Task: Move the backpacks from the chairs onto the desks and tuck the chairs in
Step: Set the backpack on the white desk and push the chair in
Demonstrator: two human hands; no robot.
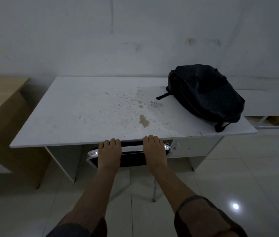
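Note:
A black backpack (207, 94) lies on the right end of a stained white desk (77, 113). A chair (132, 157) with a chrome frame and dark backrest stands pushed in under the desk's front edge; only its backrest top and one leg show. My left hand (108, 153) and my right hand (154, 151) both grip the top of the backrest, fingers curled over it toward the desk edge.
A wooden desk (0, 93) stands to the left, close beside the white one. Another white surface (272, 101) lies to the right behind the backpack. A wall runs behind the desks. The glossy tiled floor (238, 177) spreads below.

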